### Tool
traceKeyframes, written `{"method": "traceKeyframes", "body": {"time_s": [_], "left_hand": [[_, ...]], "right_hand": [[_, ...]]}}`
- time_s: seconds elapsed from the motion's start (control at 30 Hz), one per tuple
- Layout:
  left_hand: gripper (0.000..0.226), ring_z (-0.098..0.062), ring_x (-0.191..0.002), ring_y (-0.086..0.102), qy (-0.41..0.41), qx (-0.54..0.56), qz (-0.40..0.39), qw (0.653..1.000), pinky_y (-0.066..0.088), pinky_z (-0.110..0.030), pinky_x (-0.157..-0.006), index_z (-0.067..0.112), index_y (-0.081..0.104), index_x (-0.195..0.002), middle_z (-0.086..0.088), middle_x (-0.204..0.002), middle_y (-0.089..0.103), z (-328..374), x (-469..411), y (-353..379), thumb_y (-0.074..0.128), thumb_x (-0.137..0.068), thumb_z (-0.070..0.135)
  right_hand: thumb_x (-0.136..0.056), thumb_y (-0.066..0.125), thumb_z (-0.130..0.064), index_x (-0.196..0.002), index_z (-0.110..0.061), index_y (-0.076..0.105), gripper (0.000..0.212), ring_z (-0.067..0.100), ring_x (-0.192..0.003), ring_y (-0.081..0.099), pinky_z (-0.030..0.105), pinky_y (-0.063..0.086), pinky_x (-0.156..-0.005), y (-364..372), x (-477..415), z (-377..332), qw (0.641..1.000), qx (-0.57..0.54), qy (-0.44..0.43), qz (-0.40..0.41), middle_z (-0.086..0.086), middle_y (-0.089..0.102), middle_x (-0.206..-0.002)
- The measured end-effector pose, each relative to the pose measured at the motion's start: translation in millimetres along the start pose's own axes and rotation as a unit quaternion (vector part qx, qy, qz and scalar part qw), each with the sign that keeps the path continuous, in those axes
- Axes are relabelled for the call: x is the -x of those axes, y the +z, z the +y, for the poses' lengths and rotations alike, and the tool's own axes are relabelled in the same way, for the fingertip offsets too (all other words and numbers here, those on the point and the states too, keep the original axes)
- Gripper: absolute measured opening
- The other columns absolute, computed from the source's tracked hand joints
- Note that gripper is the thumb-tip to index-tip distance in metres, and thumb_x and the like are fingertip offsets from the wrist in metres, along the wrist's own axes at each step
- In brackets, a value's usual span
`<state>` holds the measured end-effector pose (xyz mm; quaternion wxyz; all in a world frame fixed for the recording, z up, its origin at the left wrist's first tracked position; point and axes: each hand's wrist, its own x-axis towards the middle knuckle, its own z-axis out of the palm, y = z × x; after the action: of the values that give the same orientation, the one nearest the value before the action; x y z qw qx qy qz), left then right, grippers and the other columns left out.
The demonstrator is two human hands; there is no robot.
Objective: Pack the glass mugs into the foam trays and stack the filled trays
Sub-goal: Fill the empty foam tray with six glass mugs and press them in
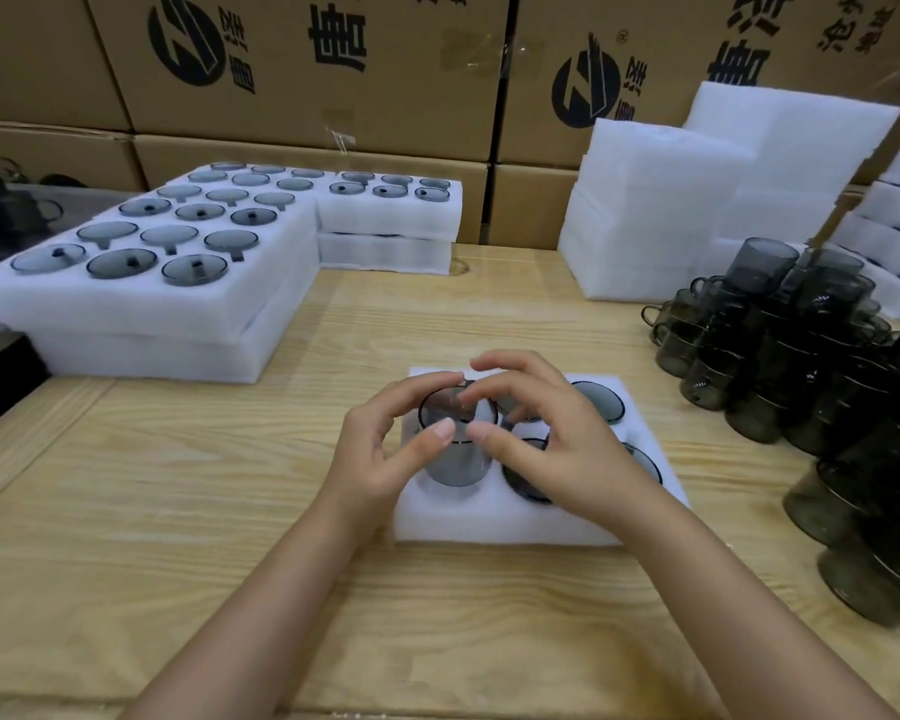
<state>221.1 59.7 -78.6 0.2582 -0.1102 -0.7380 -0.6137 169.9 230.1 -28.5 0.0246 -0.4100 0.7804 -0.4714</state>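
Your mugs [759,265] are glossy, smoky glass; the trays [141,314] are matt white foam, the table [219,485] grained wood, the boxes [307,111] cardboard.

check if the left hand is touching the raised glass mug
Touching. Head view shows the left hand pinching the glass mug at its rim, thumb in front, fingers behind.

I see a smoky-grey glass mug [455,467] upright, approx half sunk in front-left pocket of the white foam tray [489,522]. Filled trays [141,309] stacked back-left of that tray; loose mugs [749,356] piled to its right.
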Motion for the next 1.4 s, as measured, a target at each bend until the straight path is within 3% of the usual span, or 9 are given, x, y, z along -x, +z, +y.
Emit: {"method": "traceKeyframes", "body": {"time_s": [0.13, 0.37, 0.47, 0.73, 1.0, 1.13, 1.2, 1.3, 1.4], "left_hand": [[0.045, -0.030, -0.107, 0.063, -0.014, 0.009, -0.006, 1.000, 0.048, -0.045, -0.093, 0.008, 0.062, -0.121, -0.011, -0.109, 0.070, -2.7, -1.6, -1.5, 0.055, -0.085, 0.033], [0.058, -0.023, -0.114, 0.060, -0.022, 0.021, -0.024, 0.999, 0.043, -0.029, -0.097, 0.011, 0.049, -0.132, -0.011, -0.120, 0.065, -3.7, 0.3, 1.2, 0.058, -0.079, 0.032], [0.068, -0.022, -0.108, 0.063, -0.027, 0.037, -0.033, 0.998, 0.041, -0.026, -0.097, 0.008, 0.042, -0.137, -0.013, -0.109, 0.070, -4.5, 0.2, 1.8, 0.059, -0.076, 0.031], [0.065, -0.016, -0.099, 0.063, -0.024, 0.015, -0.058, 0.998, 0.039, -0.020, -0.094, 0.019, 0.042, -0.138, -0.006, -0.096, 0.071, -2.4, -0.5, 1.2, 0.057, -0.076, 0.034], [0.040, -0.031, -0.105, 0.065, -0.047, 0.027, -0.017, 0.998, 0.046, -0.053, -0.097, 0.016, 0.057, -0.119, -0.017, -0.099, 0.072, -1.9, 0.1, 1.4, 0.053, -0.082, 0.029], [0.038, -0.007, -0.102, 0.065, -0.014, -0.070, 0.003, 0.997, 0.046, -0.026, -0.094, 0.027, 0.057, -0.114, 0.002, -0.101, 0.071, -1.9, 4.0, 6.8, 0.048, -0.082, 0.008], [0.036, -0.004, -0.100, 0.061, 0.039, -0.157, 0.027, 0.986, 0.042, -0.021, -0.091, 0.030, 0.056, -0.115, 0.010, -0.104, 0.066, -2.2, 5.6, 8.0, 0.049, -0.082, 0.018], [0.044, -0.011, -0.112, 0.050, 0.038, -0.211, 0.078, 0.974, 0.035, -0.021, -0.098, 0.021, 0.052, -0.126, 0.002, -0.117, 0.055, -5.1, 3.9, 4.9, 0.050, -0.083, 0.031], [0.060, -0.008, -0.132, 0.031, -0.101, -0.135, 0.037, 0.985, 0.022, -0.016, -0.108, 0.023, 0.038, -0.138, 0.001, -0.139, 0.039, -5.5, 1.3, 5.3, 0.052, -0.080, 0.030]], "right_hand": [[-0.091, 0.046, -0.041, -0.103, -0.038, 0.060, 0.020, -0.001, -0.120, 0.048, 0.027, 0.038, -0.101, 0.6, -13.5, 9.8, 0.996, -0.060, 0.037, -0.052, -0.022, 0.057, -0.121], [-0.098, 0.035, -0.041, -0.123, -0.022, 0.044, 0.032, -0.003, -0.120, 0.048, 0.017, 0.036, -0.101, 7.5, -20.2, 21.8, 0.982, -0.128, 0.061, -0.128, -0.011, 0.056, -0.125], [-0.098, 0.031, -0.039, -0.130, -0.023, 0.039, 0.036, -0.004, -0.120, 0.048, 0.009, 0.035, -0.097, 4.2, -22.9, 19.7, 0.977, -0.121, 0.074, -0.160, -0.011, 0.055, -0.127], [-0.103, 0.032, -0.023, -0.122, -0.018, 0.058, 0.032, 0.003, -0.116, 0.052, 0.020, 0.038, -0.101, 2.3, -26.7, 23.1, 0.986, -0.062, 0.075, -0.138, -0.007, 0.063, -0.119], [-0.101, 0.038, -0.027, -0.104, -0.032, 0.059, 0.022, 0.011, -0.103, 0.059, 0.039, 0.045, -0.094, 13.4, -26.1, 24.4, 0.994, 0.024, 0.074, -0.083, -0.006, 0.067, -0.104], [-0.100, 0.036, -0.021, -0.111, -0.020, 0.058, 0.024, 0.003, -0.083, 0.054, 0.023, 0.040, -0.074, 18.6, -24.9, 19.6, 0.985, 0.138, 0.033, -0.096, -0.010, 0.063, -0.091], [-0.101, 0.034, -0.018, -0.118, -0.014, 0.056, 0.028, 0.011, -0.099, 0.054, 0.026, 0.040, -0.082, 20.9, -25.8, 18.5, 0.979, 0.174, 0.018, -0.110, -0.003, 0.062, -0.109], [-0.100, 0.027, -0.013, -0.139, -0.027, 0.038, 0.043, 0.014, -0.138, 0.029, 0.036, 0.028, -0.111, 24.4, -26.1, 20.0, 0.964, 0.221, 0.035, -0.142, -0.006, 0.039, -0.146], [-0.100, 0.019, -0.017, -0.149, -0.034, 0.011, 0.053, 0.009, -0.145, -0.012, 0.043, -0.013, -0.116, 24.9, -27.3, 23.3, 0.926, 0.332, 0.033, -0.177, -0.017, 0.005, -0.157]]}}
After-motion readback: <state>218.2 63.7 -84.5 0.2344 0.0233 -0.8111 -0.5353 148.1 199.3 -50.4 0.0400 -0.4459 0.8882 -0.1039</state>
